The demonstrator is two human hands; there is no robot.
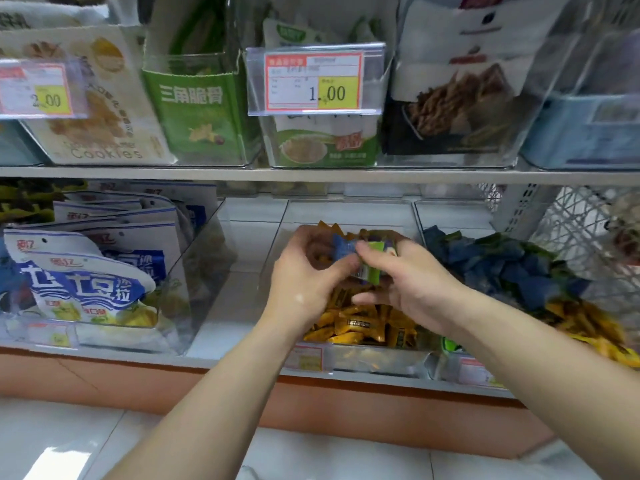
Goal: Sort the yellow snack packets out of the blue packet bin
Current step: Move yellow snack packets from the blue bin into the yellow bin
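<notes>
A two-tier shelf [311, 174] fills the view. Its upper tier carries clear boxes of cookie, green and dark snack bags behind price tags [313, 81]. On the lower tier, left, a clear bin holds big blue-and-white bags [93, 278]. In the middle sits a clear bin [346, 216] heaped with yellow packets [360, 327]. To its right, another bin holds a pile of blue packets [512, 265], with more yellow ones [588, 327] mixed in at its front.

Both bare forearms reach over the middle bin. The left hand [304, 275] curls around a small bunch of packets, a blue one [344, 247] showing at its thumb. The right hand [412, 275] meets it, thumb and forefinger pinching a green packet [375, 263] in the same bunch, just above the yellow heap.
</notes>
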